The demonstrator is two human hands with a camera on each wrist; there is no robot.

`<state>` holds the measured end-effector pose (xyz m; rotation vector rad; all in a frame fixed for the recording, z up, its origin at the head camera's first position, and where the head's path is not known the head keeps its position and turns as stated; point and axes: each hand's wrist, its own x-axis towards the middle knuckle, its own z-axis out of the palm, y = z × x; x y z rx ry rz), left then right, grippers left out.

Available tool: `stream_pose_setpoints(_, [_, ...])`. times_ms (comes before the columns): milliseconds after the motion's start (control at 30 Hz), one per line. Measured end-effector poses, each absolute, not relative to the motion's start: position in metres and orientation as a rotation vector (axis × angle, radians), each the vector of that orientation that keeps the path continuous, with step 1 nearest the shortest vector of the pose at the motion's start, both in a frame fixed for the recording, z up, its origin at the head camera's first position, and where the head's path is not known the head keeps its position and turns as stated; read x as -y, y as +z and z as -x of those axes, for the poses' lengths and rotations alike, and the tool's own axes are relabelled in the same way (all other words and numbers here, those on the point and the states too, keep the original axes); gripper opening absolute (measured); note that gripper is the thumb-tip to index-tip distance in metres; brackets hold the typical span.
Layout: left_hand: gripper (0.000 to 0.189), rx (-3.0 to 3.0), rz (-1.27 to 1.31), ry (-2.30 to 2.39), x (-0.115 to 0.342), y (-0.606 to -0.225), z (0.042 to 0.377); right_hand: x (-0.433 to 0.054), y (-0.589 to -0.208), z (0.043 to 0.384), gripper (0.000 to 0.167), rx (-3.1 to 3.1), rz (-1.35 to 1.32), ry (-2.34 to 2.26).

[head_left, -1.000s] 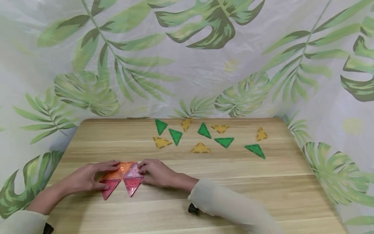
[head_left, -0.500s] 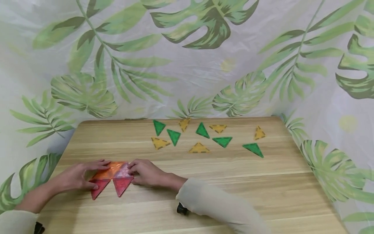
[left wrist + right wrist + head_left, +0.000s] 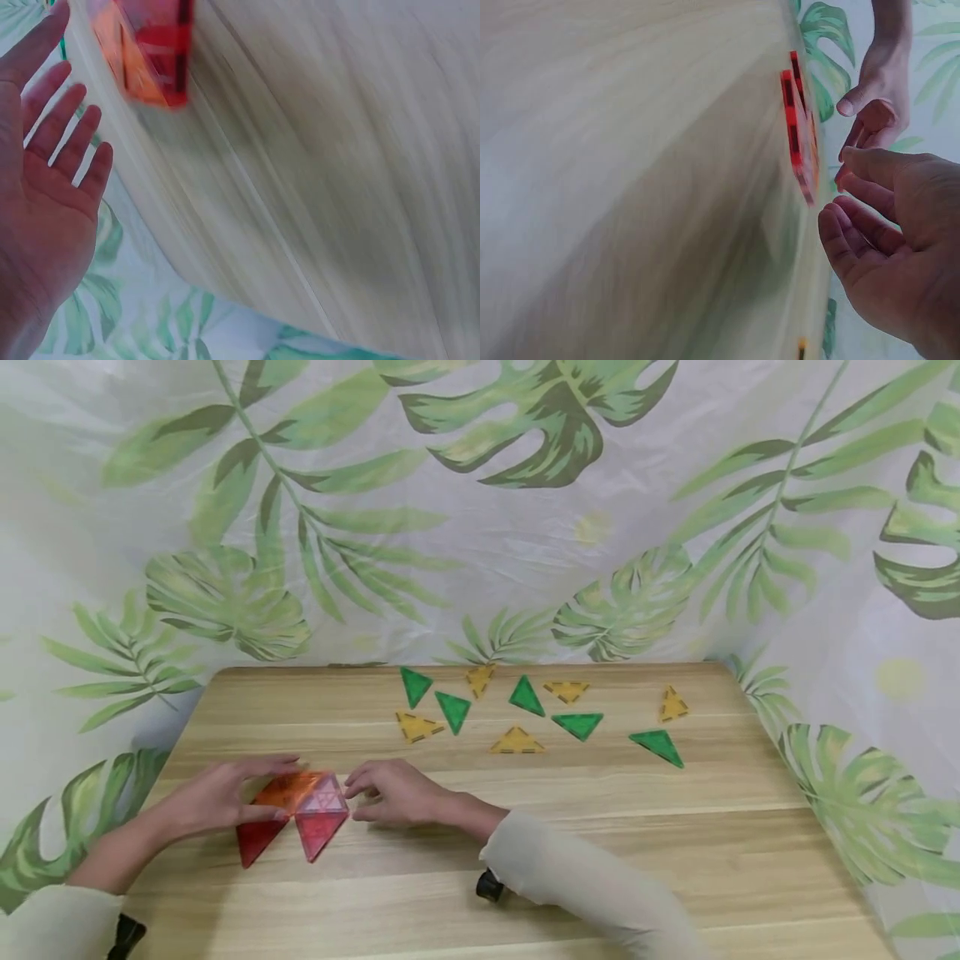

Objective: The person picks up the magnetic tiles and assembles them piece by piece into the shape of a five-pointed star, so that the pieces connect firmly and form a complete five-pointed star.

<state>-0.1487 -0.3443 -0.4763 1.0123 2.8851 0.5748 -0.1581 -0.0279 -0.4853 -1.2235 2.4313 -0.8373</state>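
Observation:
At the left of the table, translucent magnetic tiles form a cluster. It has an orange part (image 3: 292, 789), a pale pink part (image 3: 324, 797) and two red triangular tiles (image 3: 320, 835) pointing toward me. My left hand (image 3: 206, 795) lies along the left side of the cluster, fingers spread and relaxed, covering part of the left red tile (image 3: 258, 843). Just right of the cluster is my right hand (image 3: 401, 795), its loosely bent fingers holding nothing. In the right wrist view, a small gap separates the right hand (image 3: 892, 232) from the red-edged tiles (image 3: 793, 124).
Green triangular tiles (image 3: 576, 725) and yellow triangular tiles (image 3: 517, 741) lie scattered across the back of the wooden table (image 3: 570, 860). A leaf-patterned cloth (image 3: 480, 543) hangs behind the table and at its sides.
The cluster has shifted a little left with both hands. My right hand has since let go and drawn off to the right. My left thumb has moved up from the left red tile.

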Motion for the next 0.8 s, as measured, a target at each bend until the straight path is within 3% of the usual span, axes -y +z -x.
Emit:
stream_pose_setpoints(467, [0.061,-2.857,-0.852,0.802,0.274,-0.474,0.162,-0.085,-0.461,0.175,0.035,-2.357,1.171,-1.048])
stream_pose_setpoints(800, [0.072,-2.849,-0.781,0.857,0.228,-0.484,0.177,-0.186,-0.469,0.185,0.039,-2.441,1.175,-1.062])
